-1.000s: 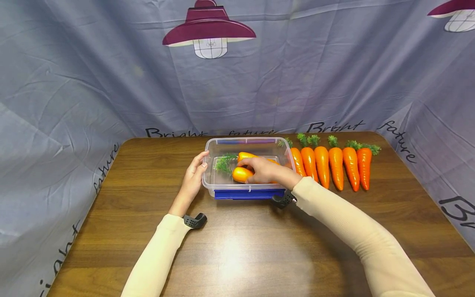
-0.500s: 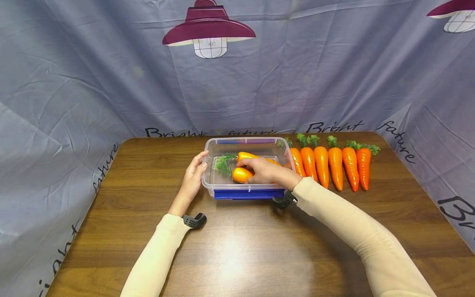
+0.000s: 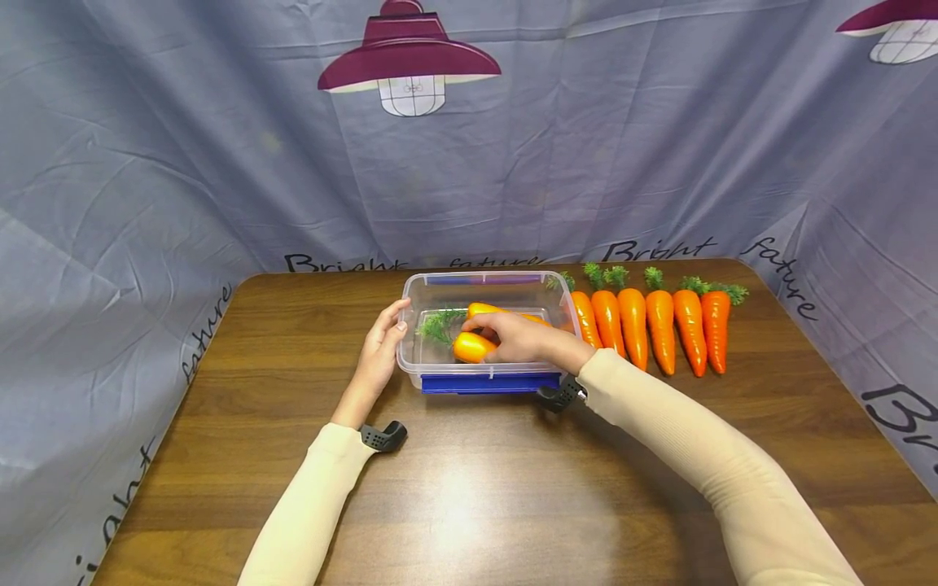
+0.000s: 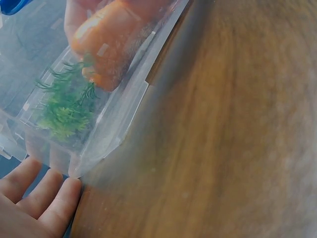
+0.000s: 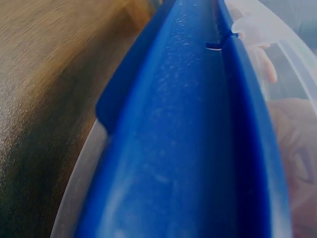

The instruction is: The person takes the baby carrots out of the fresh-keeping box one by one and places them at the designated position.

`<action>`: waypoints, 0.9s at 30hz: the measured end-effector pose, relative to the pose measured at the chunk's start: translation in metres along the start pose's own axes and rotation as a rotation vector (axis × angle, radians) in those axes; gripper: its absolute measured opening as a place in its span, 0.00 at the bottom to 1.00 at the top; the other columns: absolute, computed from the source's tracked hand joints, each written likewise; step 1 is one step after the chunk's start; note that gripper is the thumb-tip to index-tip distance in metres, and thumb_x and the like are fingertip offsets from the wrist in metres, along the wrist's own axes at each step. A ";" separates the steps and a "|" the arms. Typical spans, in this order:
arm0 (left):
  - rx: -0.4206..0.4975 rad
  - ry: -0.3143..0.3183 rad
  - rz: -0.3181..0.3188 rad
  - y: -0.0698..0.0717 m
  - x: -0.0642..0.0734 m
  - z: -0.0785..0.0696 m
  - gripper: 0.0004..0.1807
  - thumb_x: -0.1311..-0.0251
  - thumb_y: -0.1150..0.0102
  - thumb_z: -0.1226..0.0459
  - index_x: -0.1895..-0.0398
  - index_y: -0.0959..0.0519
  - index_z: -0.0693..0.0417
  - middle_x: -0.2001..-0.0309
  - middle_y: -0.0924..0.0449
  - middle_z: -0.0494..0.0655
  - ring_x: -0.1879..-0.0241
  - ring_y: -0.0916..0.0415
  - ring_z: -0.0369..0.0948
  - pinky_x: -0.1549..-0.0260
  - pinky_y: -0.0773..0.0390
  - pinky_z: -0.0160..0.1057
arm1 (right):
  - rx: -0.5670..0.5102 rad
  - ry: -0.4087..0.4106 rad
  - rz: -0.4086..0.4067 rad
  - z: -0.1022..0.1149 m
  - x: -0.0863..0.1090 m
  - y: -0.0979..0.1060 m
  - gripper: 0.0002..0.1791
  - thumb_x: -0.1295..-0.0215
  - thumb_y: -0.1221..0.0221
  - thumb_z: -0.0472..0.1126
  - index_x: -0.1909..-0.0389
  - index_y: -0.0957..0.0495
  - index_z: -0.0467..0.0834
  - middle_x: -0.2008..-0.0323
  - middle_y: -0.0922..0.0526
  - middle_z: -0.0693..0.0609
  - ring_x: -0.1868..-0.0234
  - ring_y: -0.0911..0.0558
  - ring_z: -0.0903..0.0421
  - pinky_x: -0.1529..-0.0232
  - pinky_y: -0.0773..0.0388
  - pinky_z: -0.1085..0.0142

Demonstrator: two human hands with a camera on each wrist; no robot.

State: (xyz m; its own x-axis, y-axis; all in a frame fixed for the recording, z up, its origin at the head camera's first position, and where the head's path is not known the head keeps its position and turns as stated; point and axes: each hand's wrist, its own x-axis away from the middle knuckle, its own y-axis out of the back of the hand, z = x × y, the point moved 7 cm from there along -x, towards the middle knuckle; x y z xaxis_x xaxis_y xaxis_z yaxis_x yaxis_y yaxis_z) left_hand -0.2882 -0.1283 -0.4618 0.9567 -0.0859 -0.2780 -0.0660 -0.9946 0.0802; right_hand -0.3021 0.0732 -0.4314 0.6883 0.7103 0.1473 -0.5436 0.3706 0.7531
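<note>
A clear plastic box (image 3: 410,346) with blue latches (image 3: 487,382) stands on the wooden table. My right hand (image 3: 513,335) reaches into it and grips an orange carrot (image 3: 469,348) with a green top near the front wall. Behind it in the box lies another carrot (image 3: 484,310), partly hidden by that hand. At the box's left end, my left hand (image 3: 379,346) rests its fairly straight fingers against the outer wall. The left wrist view shows those fingers (image 4: 58,201) touching the plastic. In the right wrist view a blue latch (image 5: 168,124) hides most of the right hand.
Several carrots (image 3: 660,330) with green tops lie side by side right of the box, tops toward the back. The nearest ones are partly behind the box's right wall. A patterned curtain (image 3: 469,187) hangs behind the table (image 3: 469,488).
The right hand's carrot has shifted slightly left inside the box. The left hand stays at the box's left end, and the carrots outside have not moved.
</note>
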 end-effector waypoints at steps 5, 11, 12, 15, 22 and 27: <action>-0.011 0.003 0.000 0.000 0.000 0.001 0.25 0.27 0.60 0.69 0.29 0.35 0.68 0.25 0.39 0.66 0.24 0.45 0.63 0.25 0.46 0.61 | -0.085 -0.005 0.013 0.002 0.001 0.001 0.32 0.41 0.34 0.29 0.34 0.28 0.38 0.51 0.16 0.39 0.52 0.16 0.49 0.42 0.20 0.56; -0.004 0.006 0.004 -0.001 0.000 0.002 0.25 0.26 0.60 0.70 0.29 0.35 0.68 0.25 0.39 0.66 0.24 0.45 0.62 0.25 0.45 0.61 | -0.102 -0.040 -0.027 0.004 0.002 0.010 0.35 0.40 0.33 0.33 0.31 0.31 0.39 0.48 0.16 0.37 0.49 0.16 0.45 0.42 0.19 0.53; -0.005 0.006 0.005 -0.001 0.000 0.002 0.24 0.26 0.61 0.70 0.29 0.35 0.68 0.25 0.39 0.66 0.24 0.45 0.62 0.25 0.45 0.61 | -0.101 -0.041 -0.042 0.004 0.003 0.013 0.36 0.41 0.32 0.33 0.31 0.32 0.39 0.49 0.16 0.37 0.49 0.16 0.44 0.42 0.19 0.53; -0.001 0.009 0.008 -0.001 0.000 0.002 0.25 0.26 0.60 0.70 0.28 0.36 0.67 0.24 0.39 0.65 0.24 0.45 0.61 0.25 0.45 0.60 | -0.106 -0.040 -0.080 0.007 0.005 0.021 0.37 0.41 0.32 0.33 0.30 0.33 0.39 0.51 0.16 0.36 0.49 0.16 0.43 0.43 0.19 0.52; -0.001 0.006 0.012 -0.001 -0.001 0.001 0.25 0.26 0.61 0.70 0.29 0.36 0.67 0.24 0.40 0.65 0.23 0.46 0.62 0.25 0.45 0.61 | -0.164 -0.037 -0.181 0.009 0.010 0.045 0.38 0.41 0.31 0.33 0.29 0.34 0.37 0.51 0.18 0.37 0.53 0.17 0.46 0.50 0.16 0.57; 0.003 0.011 0.005 0.000 0.000 0.001 0.25 0.27 0.61 0.70 0.29 0.36 0.68 0.24 0.40 0.66 0.24 0.44 0.60 0.27 0.43 0.60 | -0.339 -0.124 -0.241 0.001 0.017 0.061 0.37 0.36 0.34 0.34 0.27 0.36 0.41 0.53 0.19 0.36 0.63 0.18 0.51 0.66 0.18 0.63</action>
State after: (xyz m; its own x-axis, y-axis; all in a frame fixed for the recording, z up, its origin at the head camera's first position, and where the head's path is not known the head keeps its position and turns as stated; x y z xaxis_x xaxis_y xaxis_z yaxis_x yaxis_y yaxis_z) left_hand -0.2887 -0.1280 -0.4627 0.9593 -0.0904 -0.2675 -0.0718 -0.9943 0.0788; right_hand -0.3230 0.1076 -0.3823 0.8560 0.5099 0.0852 -0.4735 0.7073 0.5249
